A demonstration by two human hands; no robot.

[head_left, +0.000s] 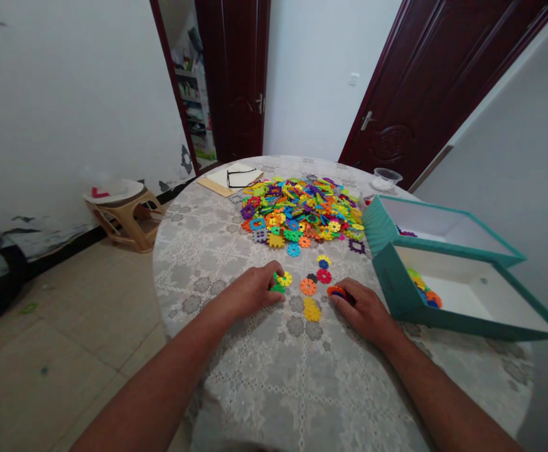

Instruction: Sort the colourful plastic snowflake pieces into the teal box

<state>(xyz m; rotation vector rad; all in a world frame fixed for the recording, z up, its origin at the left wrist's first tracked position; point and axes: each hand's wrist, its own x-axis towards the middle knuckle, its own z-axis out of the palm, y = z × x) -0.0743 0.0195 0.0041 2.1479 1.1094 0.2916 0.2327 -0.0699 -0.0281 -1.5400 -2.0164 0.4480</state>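
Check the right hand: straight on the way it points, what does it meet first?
Looks like the loose orange disc, just beyond the discs the right hand holds. The red disc sits near that line too; one view can't rule it out.

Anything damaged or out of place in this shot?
Two things: the left wall has dark, flaking patches low down, so it looks damaged; and a small green item lies on the floor, away from the heaped plastic pieces.
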